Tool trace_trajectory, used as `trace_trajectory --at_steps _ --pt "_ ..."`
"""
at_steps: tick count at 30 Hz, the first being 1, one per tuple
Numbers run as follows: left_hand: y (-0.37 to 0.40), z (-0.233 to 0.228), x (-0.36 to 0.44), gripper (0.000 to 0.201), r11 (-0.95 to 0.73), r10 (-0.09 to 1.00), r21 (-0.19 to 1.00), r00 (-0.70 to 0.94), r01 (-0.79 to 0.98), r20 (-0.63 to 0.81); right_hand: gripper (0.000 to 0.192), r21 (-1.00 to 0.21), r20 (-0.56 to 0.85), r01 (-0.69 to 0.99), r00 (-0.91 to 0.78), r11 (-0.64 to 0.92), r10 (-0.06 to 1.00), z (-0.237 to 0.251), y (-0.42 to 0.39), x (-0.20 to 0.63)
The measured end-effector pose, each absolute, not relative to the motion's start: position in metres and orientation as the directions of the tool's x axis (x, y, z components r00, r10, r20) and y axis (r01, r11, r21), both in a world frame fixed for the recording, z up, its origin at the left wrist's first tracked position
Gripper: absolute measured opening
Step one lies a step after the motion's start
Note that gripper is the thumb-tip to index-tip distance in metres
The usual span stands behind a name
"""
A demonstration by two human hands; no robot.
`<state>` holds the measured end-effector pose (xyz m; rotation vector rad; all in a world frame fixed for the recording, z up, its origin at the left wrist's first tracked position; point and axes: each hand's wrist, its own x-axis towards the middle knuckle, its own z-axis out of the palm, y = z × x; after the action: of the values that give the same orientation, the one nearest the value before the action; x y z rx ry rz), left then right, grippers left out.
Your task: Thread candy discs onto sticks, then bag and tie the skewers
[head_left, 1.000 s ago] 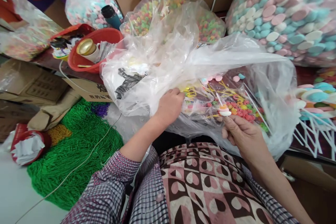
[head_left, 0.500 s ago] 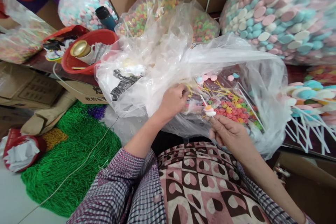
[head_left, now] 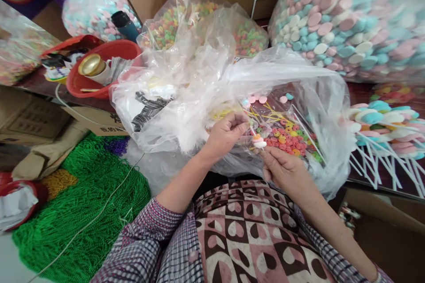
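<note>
Around 4 o'clock off centre, my right hand [head_left: 286,167] pinches a candy stack [head_left: 259,141]; left hand [head_left: 227,135] curls by its white stick [head_left: 253,131], grip unclear. Probably light, squishy; hold the stick.

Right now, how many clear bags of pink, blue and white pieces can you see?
2: one bag at the back left, beside the blue bottle, and another bag at the upper right, partly cut off by the picture's edge. More may be hidden.

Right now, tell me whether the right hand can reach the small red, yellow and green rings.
Probably yes: the right hand is close beside the rings, though it seems busy with a white and orange stack.
</note>
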<state>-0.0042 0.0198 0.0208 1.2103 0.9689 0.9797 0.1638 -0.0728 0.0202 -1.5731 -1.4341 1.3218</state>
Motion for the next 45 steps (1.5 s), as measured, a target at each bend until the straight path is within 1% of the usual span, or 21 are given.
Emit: trace_trajectory --at_steps 2,4,5,6,8,10,12,14,16,18,19,21,24,27,30,32,34,37,39,42,45 --pt "0.014 0.022 -0.004 0.010 -0.114 0.945 0.988 0.320 0.105 0.075 0.038 -0.922 -0.287 0.294 -0.089 -0.250 0.954 0.019 -0.072 0.165" --pt "0.010 0.025 -0.003 0.012 -0.306 0.898 0.912 0.403 0.275 0.180 0.040 -0.924 -0.322 0.243 -0.079 -0.295 0.943 0.017 -0.071 0.166" --pt "0.008 0.027 -0.003 0.014 -0.363 0.868 0.876 0.457 0.319 0.193 0.042 -0.924 -0.336 0.218 -0.071 -0.315 0.939 0.016 -0.071 0.167" --pt "0.008 0.029 -0.002 0.016 -0.388 0.839 0.861 0.512 0.330 0.183 0.043 -0.924 -0.346 0.195 -0.057 -0.329 0.937 0.015 -0.070 0.168" --pt "0.010 0.033 0.001 0.020 -0.354 0.799 0.888 0.589 0.292 0.125 0.045 -0.929 -0.344 0.149 -0.014 -0.338 0.939 0.012 -0.069 0.172" --pt "0.019 0.037 0.006 0.026 -0.270 0.804 0.930 0.589 0.248 0.077 0.044 -0.942 -0.318 0.099 0.040 -0.321 0.947 0.009 -0.068 0.176" --pt "0.033 0.039 0.015 0.031 -0.246 0.845 0.925 0.531 0.289 0.059 0.042 -0.957 -0.278 0.060 0.090 -0.283 0.957 0.007 -0.068 0.181" --pt "0.052 0.039 0.027 0.030 -0.321 0.868 0.828 0.492 0.460 0.063 0.041 -0.968 -0.244 0.034 0.129 -0.251 0.961 0.006 -0.069 0.187" --pt "0.072 0.037 0.043 0.027 -0.425 0.855 0.619 0.518 0.660 0.034 0.042 -0.974 -0.223 0.010 0.158 -0.228 0.962 0.005 -0.070 0.193" --pt "0.089 0.033 0.057 0.031 -0.485 0.840 0.412 0.542 0.772 -0.026 0.043 -0.976 -0.217 -0.013 0.178 -0.219 0.960 0.005 -0.073 0.198" --pt "0.097 0.031 0.063 0.034 -0.489 0.845 0.337 0.533 0.804 -0.047 0.043 -0.975 -0.221 -0.025 0.187 -0.220 0.957 0.005 -0.074 0.200" --pt "0.108 0.026 0.072 0.037 -0.468 0.868 0.246 0.494 0.849 -0.054 0.043 -0.972 -0.237 -0.047 0.198 -0.232 0.951 0.006 -0.077 0.203" --pt "0.118 0.020 0.078 0.033 -0.420 0.896 0.207 0.440 0.883 -0.057 0.043 -0.967 -0.254 -0.074 0.202 -0.244 0.946 0.007 -0.080 0.206" --pt "0.124 0.016 0.077 0.032 -0.390 0.902 0.223 0.419 0.893 -0.100 0.044 -0.966 -0.256 -0.085 0.200 -0.244 0.946 0.007 -0.081 0.207" --pt "0.130 0.015 0.072 0.034 -0.387 0.907 0.297 0.419 0.873 -0.049 0.044 -0.968 -0.249 -0.081 0.193 -0.237 0.949 0.006 -0.080 0.206" --pt "0.136 0.014 0.065 0.036 -0.377 0.898 0.418 0.437 0.827 -0.055 0.045 -0.968 -0.249 -0.067 0.191 -0.241 0.949 0.006 -0.079 0.206" --pt "0.141 0.012 0.057 0.031 -0.309 0.874 0.579 0.465 0.755 -0.139 0.047 -0.966 -0.257 -0.052 0.187 -0.252 0.948 0.007 -0.079 0.205" --pt "0.139 0.013 0.044 0.021 -0.111 0.840 0.810 0.491 0.576 -0.233 0.047 -0.961 -0.275 -0.049 0.177 -0.271 0.945 0.007 -0.079 0.203" --pt "0.128 0.019 0.038 0.020 0.038 0.836 0.919 0.491 0.392 -0.245 0.046 -0.962 -0.272 -0.053 0.177 -0.267 0.946 0.007 -0.077 0.203" --pt "0.099 0.031 0.035 0.024 0.247 0.826 0.956 0.482 0.158 -0.293 0.041 -0.975 -0.223 -0.057 0.221 -0.216 0.949 0.008 -0.067 0.204" --pt "0.067 0.038 0.035 0.024 0.354 0.785 0.935 0.536 0.023 -0.310 0.039 -0.983 -0.181 -0.065 0.279 -0.170 0.943 0.012 -0.051 0.203"
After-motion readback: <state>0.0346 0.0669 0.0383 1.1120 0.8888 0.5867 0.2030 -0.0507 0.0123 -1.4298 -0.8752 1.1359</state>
